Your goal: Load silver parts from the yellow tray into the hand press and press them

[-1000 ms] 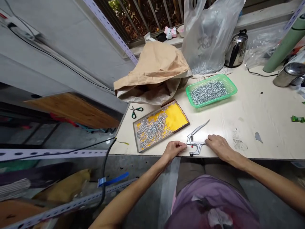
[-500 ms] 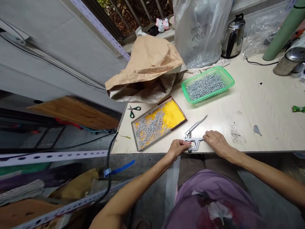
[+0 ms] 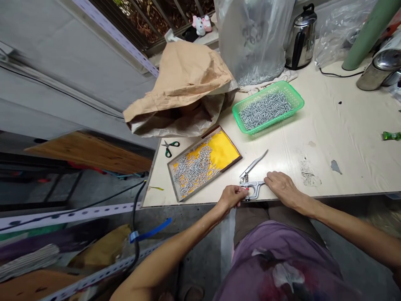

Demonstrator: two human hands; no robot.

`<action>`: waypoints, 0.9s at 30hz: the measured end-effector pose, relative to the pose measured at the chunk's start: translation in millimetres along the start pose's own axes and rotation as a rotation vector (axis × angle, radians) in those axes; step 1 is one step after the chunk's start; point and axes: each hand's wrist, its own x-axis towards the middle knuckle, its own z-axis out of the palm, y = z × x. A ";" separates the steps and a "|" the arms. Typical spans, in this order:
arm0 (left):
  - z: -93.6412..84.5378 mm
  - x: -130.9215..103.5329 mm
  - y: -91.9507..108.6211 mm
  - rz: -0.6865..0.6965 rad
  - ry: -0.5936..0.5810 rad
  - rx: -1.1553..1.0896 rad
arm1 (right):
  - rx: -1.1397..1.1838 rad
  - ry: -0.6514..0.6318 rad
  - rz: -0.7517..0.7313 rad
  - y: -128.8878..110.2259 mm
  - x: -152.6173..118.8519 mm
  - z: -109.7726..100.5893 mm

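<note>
A grey metal pair of hand pliers [image 3: 257,187] lies near the table's front edge, with a long lever handle [image 3: 258,161] spread away from its body and a coil spring by the joint. My left hand [image 3: 232,195] pinches with thumb and forefinger at the jaw end, beside a small red part; whatever is between the fingertips is too small to make out. Curled over the end of the other handle, my right hand [image 3: 283,188] grips the pliers from the right. A shallow tray [image 3: 226,150] with a yellow bottom, holding many small silver metal pins [image 3: 198,167], lies beyond my left hand.
A green plastic basket [image 3: 290,95] full of similar metal pieces stands farther back. Behind the tray sits an open brown paper bag [image 3: 191,77]. Scissors [image 3: 169,147] lie at the left edge. A plastic sack [image 3: 253,42], a kettle [image 3: 302,39] and a green pole [image 3: 369,35] stand at the back.
The camera's view has shifted slightly, so the table things appear a little farther left. Both hands stay at the pliers, in nearly the same pose.
</note>
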 end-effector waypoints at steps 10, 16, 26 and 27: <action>-7.6 6.3 -1.6 -0.057 -0.089 0.003 | 0.001 -0.048 0.026 -1.9 0.5 -3.9; -9.6 8.8 0.1 -0.056 -0.115 0.006 | 0.040 -0.095 0.048 15.9 17.1 -18.6; -9.5 8.9 1.8 -0.085 -0.122 0.034 | 0.017 -0.145 -0.018 47.2 47.4 -13.9; -9.5 8.6 1.5 -0.086 -0.121 0.026 | 0.005 -0.148 -0.014 45.7 47.6 -15.2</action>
